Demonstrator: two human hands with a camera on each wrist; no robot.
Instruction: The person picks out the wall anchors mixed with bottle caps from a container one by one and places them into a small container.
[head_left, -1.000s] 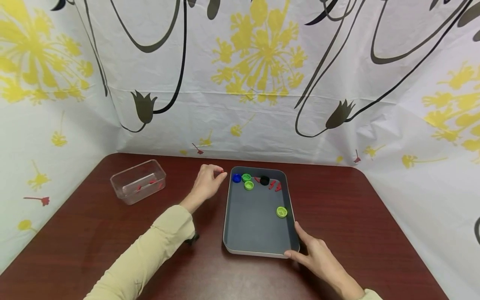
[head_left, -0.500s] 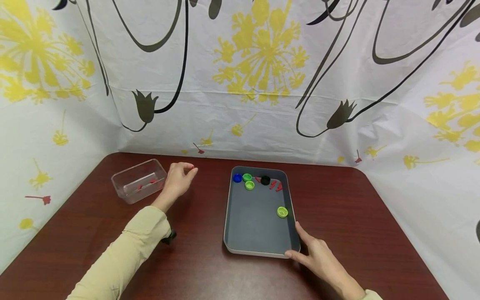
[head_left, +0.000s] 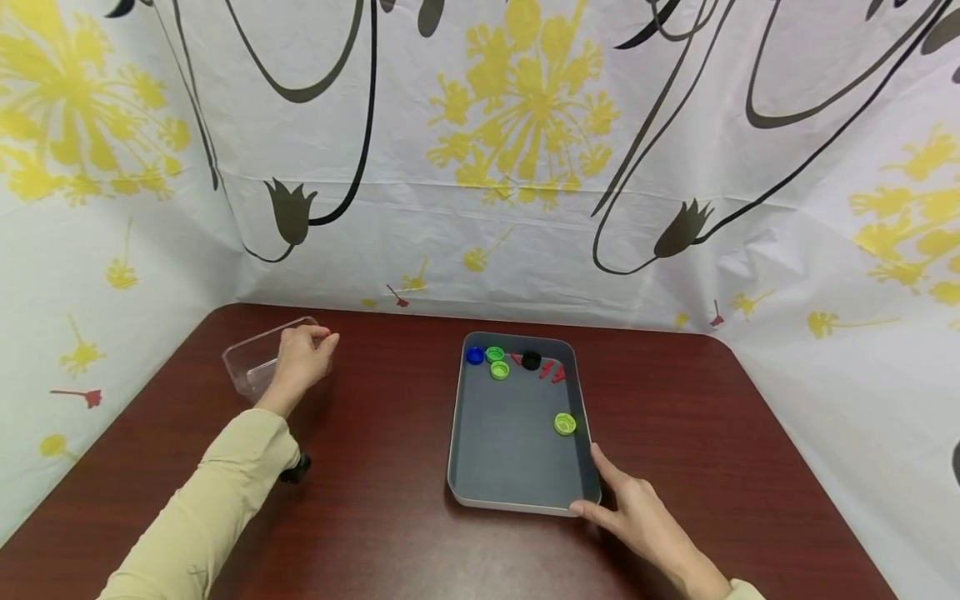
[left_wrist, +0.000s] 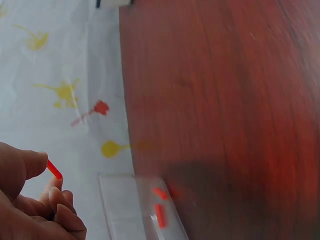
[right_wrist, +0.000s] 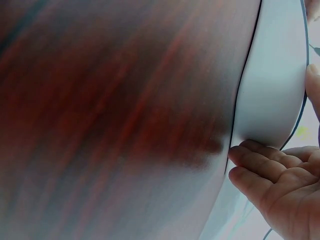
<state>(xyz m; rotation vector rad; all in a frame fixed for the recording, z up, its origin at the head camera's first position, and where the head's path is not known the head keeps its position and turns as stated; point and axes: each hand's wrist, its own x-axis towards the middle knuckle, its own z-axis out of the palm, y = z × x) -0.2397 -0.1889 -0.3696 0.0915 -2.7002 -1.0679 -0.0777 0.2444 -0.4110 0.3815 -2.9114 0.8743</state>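
My left hand [head_left: 297, 365] pinches a small red stick-like piece [left_wrist: 54, 170] between thumb and finger. In the head view this hand is above the clear plastic container [head_left: 243, 360] at the table's left and covers much of it. Two red pieces [left_wrist: 160, 215] show inside the container in the left wrist view. My right hand [head_left: 645, 512] holds the near right corner of the grey tray [head_left: 517, 467], thumb at its front rim, other fingers against its side and lower edge [right_wrist: 272, 147].
Along the tray's far end lie a blue cap [head_left: 475, 356], two green caps [head_left: 495, 354], a black cap [head_left: 531, 360] and several red pieces [head_left: 558, 373]. Another yellow-green cap [head_left: 565, 424] lies near its right wall. A patterned sheet [head_left: 480, 167] hangs behind the dark table [head_left: 375, 500].
My left hand has moved left from beside the tray to above the clear container, carrying the red piece. My right hand stays at the tray's corner.
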